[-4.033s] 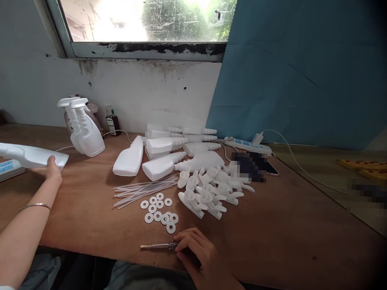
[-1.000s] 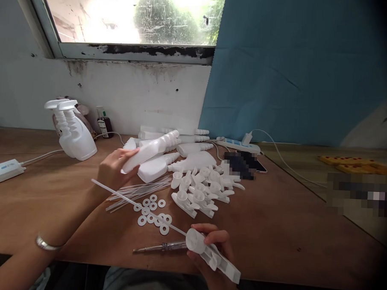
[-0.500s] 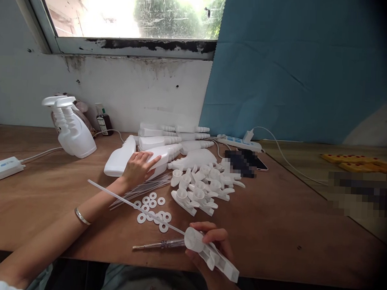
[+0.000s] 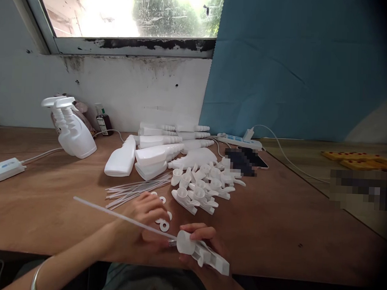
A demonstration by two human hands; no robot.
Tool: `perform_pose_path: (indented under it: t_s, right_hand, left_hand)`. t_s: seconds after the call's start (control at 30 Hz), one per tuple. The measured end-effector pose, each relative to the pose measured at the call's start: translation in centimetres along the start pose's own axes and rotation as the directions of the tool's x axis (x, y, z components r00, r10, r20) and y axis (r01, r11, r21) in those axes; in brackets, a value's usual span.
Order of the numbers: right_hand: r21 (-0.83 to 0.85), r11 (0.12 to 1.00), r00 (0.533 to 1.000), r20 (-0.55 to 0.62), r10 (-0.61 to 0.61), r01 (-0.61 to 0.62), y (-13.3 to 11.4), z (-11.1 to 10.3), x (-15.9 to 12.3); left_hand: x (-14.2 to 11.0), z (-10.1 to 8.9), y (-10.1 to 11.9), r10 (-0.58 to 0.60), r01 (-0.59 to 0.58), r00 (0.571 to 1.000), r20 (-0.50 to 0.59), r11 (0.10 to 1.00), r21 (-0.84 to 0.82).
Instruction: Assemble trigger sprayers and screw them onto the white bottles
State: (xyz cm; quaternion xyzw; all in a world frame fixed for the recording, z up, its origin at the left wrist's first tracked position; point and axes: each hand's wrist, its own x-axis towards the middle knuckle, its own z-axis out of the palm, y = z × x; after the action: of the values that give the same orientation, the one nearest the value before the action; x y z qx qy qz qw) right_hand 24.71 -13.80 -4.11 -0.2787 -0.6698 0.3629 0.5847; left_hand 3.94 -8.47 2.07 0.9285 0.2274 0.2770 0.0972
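My right hand (image 4: 205,244) grips a white spray trigger head (image 4: 186,243), with a thin white dip tube (image 4: 113,213) sticking out of its collar to the left. My left hand (image 4: 144,215) is behind the tube, above the white ring washers (image 4: 164,226); its fingers are loosely curved, the thumb lies apart, and I see nothing held. Most washers are hidden under it. Between the hands shows a bit of the clear screwdriver handle (image 4: 172,243). Loose tubes (image 4: 130,191) lie behind the left hand. To their right is a pile of trigger heads (image 4: 201,188).
White bottles (image 4: 157,154) lie stacked at the back, with one bottle (image 4: 119,161) on their left. Assembled spray bottles (image 4: 80,136) stand near the wall by a dark bottle (image 4: 103,122). Power strips (image 4: 4,171) sit left and back right, near a phone (image 4: 260,160).
My left hand laid a bottle on the stack, let go and came back toward the washers. Since the oldest frame, my right hand has taken up the trigger head with its tube.
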Motion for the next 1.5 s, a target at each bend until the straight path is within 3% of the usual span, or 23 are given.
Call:
perform_pose_path:
  t_s: [0.07, 0.17, 0.3, 0.5, 0.7, 0.87, 1.03, 1.23, 1.37, 1.5]
  right_hand:
    - [-0.026, 0.997, 0.988, 0.136, -0.074, 0.078, 0.0, -0.1, 0.2]
    - [-0.025, 0.981, 0.948, 0.263, -0.180, 0.194, -0.1, -0.2, 0.5]
    - [-0.030, 0.974, 0.943, 0.259, -0.208, 0.223, -0.2, 0.0, 0.8]
    - [-0.035, 0.969, 0.938, 0.261, -0.228, 0.245, 0.0, 0.1, 0.8]
    - [-0.001, 0.989, 0.944, 0.297, -0.143, 0.150, -0.3, -0.2, 0.4]
    - [0.011, 0.990, 0.935, 0.325, -0.139, 0.144, -0.8, -0.3, 0.9]
    - [0.032, 0.994, 0.924, 0.366, -0.112, 0.108, -1.0, -0.1, 1.2]
    - [0.054, 0.997, 0.923, 0.380, -0.068, 0.052, -1.3, -0.1, 1.1]
    - [0.066, 0.998, 0.911, 0.413, -0.015, -0.013, -1.3, 0.0, 1.1]
    - [0.041, 0.998, 0.893, 0.449, 0.032, -0.056, -0.9, -0.1, 0.7]
  left_hand:
    - [-0.6, 0.8, 2.2, -0.055, 0.059, 0.998, 0.028, 0.986, -0.156]
    - [-1.4, 2.1, 3.8, -0.142, 0.148, 0.989, 0.040, 0.945, -0.292]
    - [-1.7, 2.8, 4.0, -0.277, 0.294, 0.955, 0.102, 0.859, -0.419]
    - [-1.9, 1.9, 4.0, -0.292, 0.374, 0.927, 0.235, 0.759, -0.533]
    - [-2.0, 1.7, 4.2, -0.308, 0.381, 0.925, 0.224, 0.774, -0.505]
    - [-1.9, 1.3, 4.3, -0.272, 0.368, 0.927, 0.258, 0.791, -0.489]
    - [-1.8, 1.0, 4.2, -0.291, 0.402, 0.914, 0.283, 0.739, -0.540]
    - [-2.2, 0.9, 4.5, -0.381, 0.520, 0.854, 0.354, 0.632, -0.574]
    - [-2.5, 0.9, 4.7, -0.429, 0.626, 0.780, 0.457, 0.497, -0.601]
    - [-2.6, 1.1, 4.8, -0.488, 0.683, 0.724, 0.488, 0.407, -0.607]
